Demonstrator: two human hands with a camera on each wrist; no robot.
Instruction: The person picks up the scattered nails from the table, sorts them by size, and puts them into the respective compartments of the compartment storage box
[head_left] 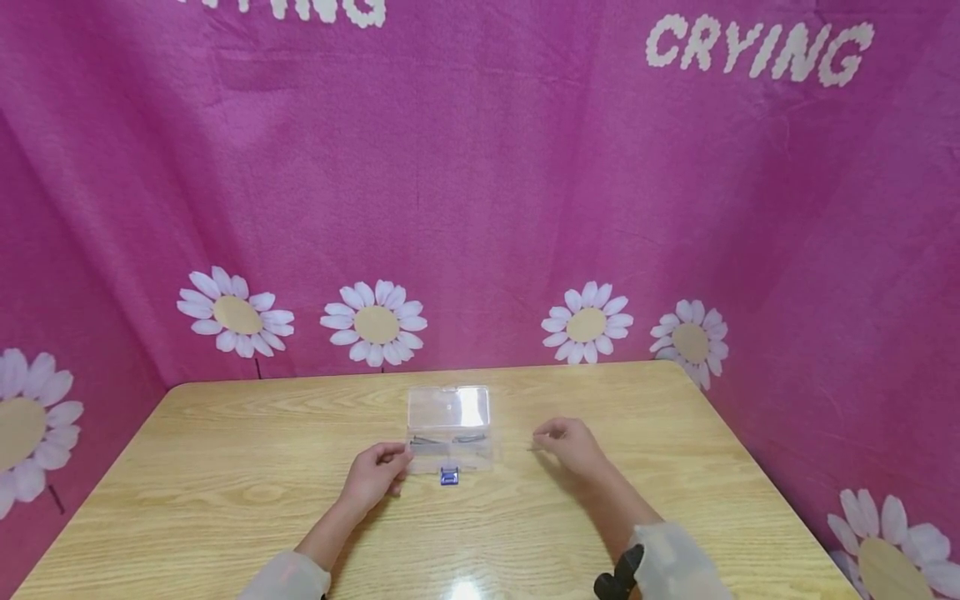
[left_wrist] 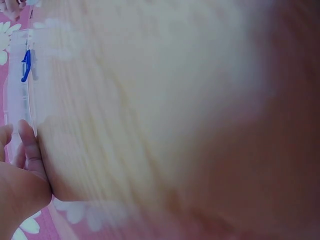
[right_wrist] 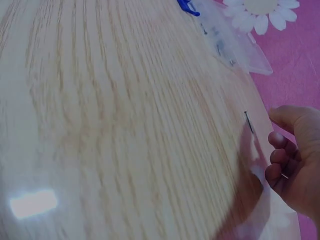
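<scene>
A clear plastic box with a blue latch lies with its lid raised at the back. Several thin dark nails or screws lie in its compartments. My left hand grips the box's left end, thumb and fingers around the edge; the left wrist view shows the fingers against the side. To the right of the box, my right hand hovers low with loosely bent fingers. One thin nail or screw is just beyond its fingertips. A small glint shows among the fingers, its source unclear.
The wood-grain table has rounded far corners. A pink cloth with printed daisies and white lettering hangs behind it and along both sides. A black strap sits at the right wrist.
</scene>
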